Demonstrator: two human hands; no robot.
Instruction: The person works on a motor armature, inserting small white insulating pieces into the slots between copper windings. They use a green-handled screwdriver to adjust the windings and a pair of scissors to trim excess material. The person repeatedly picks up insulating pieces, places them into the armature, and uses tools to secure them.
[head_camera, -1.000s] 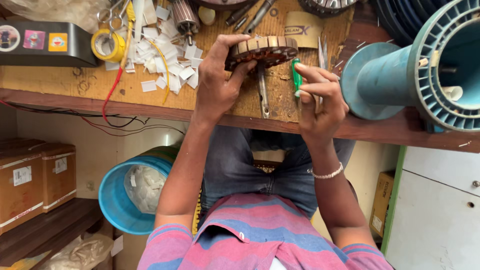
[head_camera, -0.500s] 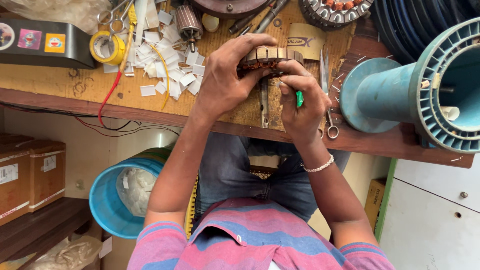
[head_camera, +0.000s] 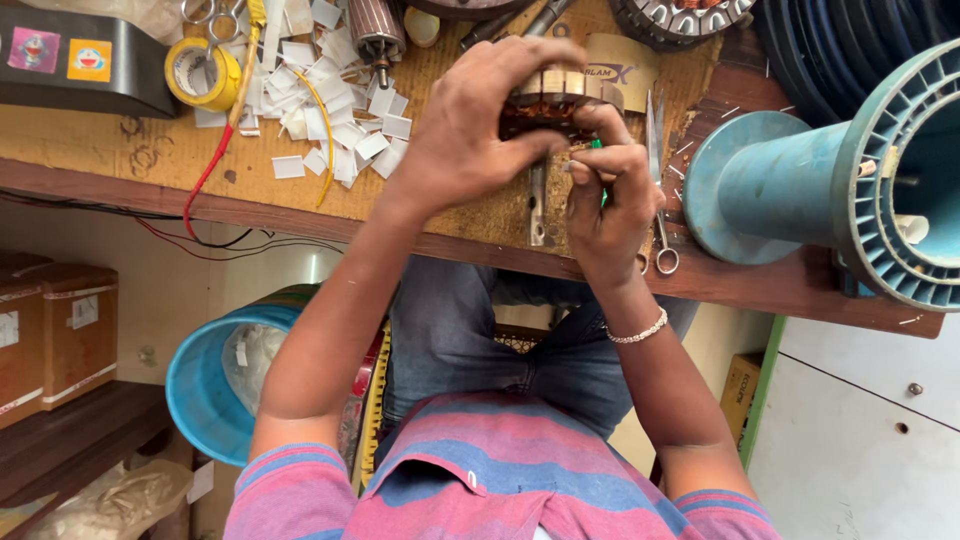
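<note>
Over the workbench (head_camera: 120, 150), the left hand (head_camera: 470, 140) clamps the armature (head_camera: 548, 95); the right hand (head_camera: 610, 195) pinches a green tool (head_camera: 600, 170), which could slip and nick windings.

Right hand (head_camera: 610, 200) moved from beside the slotted rotor core (head_camera: 550, 95) to directly against it, green tool (head_camera: 600, 170) now mostly hidden in its fingers.
</note>
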